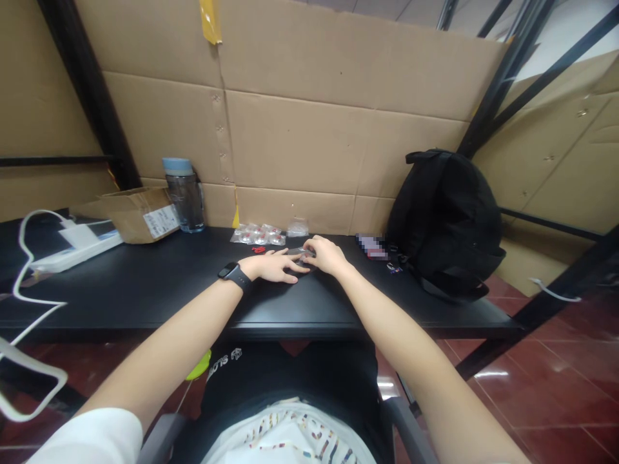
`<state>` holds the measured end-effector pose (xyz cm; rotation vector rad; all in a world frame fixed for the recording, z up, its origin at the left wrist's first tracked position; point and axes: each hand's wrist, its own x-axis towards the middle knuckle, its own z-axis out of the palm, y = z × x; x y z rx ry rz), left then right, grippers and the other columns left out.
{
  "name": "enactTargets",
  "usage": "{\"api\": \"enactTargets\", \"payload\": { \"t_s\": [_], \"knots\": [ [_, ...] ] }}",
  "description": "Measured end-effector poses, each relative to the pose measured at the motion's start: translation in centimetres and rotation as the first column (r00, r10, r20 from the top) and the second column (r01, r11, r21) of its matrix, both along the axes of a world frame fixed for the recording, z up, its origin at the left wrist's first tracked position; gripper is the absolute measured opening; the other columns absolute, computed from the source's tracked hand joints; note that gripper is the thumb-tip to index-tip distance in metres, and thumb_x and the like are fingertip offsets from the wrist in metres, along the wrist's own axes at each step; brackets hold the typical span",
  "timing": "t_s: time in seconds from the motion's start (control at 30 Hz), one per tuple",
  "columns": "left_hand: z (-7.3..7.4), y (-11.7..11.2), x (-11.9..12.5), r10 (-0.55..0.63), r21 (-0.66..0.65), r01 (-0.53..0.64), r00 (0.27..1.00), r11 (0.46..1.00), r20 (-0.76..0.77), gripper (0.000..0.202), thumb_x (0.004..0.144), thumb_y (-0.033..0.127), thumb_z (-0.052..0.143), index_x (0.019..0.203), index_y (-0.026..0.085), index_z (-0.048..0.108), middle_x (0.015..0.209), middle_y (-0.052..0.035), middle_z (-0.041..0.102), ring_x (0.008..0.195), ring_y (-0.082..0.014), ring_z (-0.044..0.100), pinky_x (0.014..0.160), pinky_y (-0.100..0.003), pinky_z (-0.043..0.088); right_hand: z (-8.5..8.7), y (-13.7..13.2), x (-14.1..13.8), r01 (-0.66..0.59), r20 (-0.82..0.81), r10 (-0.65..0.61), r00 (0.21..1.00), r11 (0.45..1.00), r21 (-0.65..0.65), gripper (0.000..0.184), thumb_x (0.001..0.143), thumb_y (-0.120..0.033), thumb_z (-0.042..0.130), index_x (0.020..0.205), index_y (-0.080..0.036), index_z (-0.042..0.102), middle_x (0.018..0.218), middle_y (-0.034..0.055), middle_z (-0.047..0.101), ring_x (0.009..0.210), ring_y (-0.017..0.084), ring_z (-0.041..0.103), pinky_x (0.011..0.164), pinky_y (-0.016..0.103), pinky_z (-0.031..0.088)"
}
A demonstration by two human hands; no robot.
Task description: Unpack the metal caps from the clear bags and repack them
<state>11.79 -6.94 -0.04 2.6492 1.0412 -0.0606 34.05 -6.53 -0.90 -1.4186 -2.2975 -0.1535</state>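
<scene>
Both my hands rest together on the black table (145, 283), near its middle. My left hand (275, 266), with a black watch (235, 276) on the wrist, lies flat with fingers stretched toward a small clear packet (298, 252). My right hand (325, 254) is curled over the same packet, fingers pressed on it. Just behind them lie several small clear bags (258, 235) with red pieces inside, and a small red piece (258, 249) on the table.
A black backpack (447, 222) stands at the right end of the table. A water bottle (184, 194), a cardboard box (138, 212) and a white power strip (72, 248) with cable sit at the left. Cardboard sheets (314, 129) wall the back.
</scene>
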Motion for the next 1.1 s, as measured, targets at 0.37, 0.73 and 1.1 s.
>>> {"api": "enactTargets", "payload": {
  "t_s": [0.37,0.73,1.1],
  "knots": [
    [0.3,-0.3,0.0,0.005,-0.010,-0.005,1.000,1.000,0.026,0.053,0.087,0.055,0.063,0.139,0.056,0.054,0.169,0.0129,0.016,0.152,-0.0509,0.011,0.115,-0.077,0.007,-0.2,1.1,-0.9,0.181,0.067,-0.181,0.981,0.983,0.015,0.028,0.086,-0.043,0.076,0.106,-0.027,0.068,0.111,0.0067,0.065,0.099,0.024,0.064,0.078,0.031,0.047],
    [0.2,0.2,-0.1,-0.027,0.068,0.019,0.993,0.998,0.117,0.045,0.084,0.052,0.067,0.129,0.045,0.068,0.164,0.0066,0.036,0.151,-0.0395,0.025,0.122,-0.058,0.016,0.4,0.9,0.2,-0.054,-0.112,0.045,0.993,0.996,-0.074,0.038,0.074,-0.029,0.084,0.109,-0.024,0.071,0.112,0.0050,0.066,0.095,0.019,0.065,0.077,0.027,0.048],
    [-2.1,2.4,1.1,0.104,0.380,-0.276,0.903,0.883,0.416,0.032,0.078,0.031,0.072,0.110,0.025,0.068,0.119,-0.0068,0.066,0.117,-0.0294,0.054,0.104,-0.043,0.040,1.3,1.3,4.4,-0.206,-0.189,0.180,0.965,0.970,-0.131,0.026,0.066,-0.013,0.080,0.091,-0.019,0.075,0.087,-0.0013,0.069,0.074,0.012,0.059,0.070,0.023,0.043]
  ]
}}
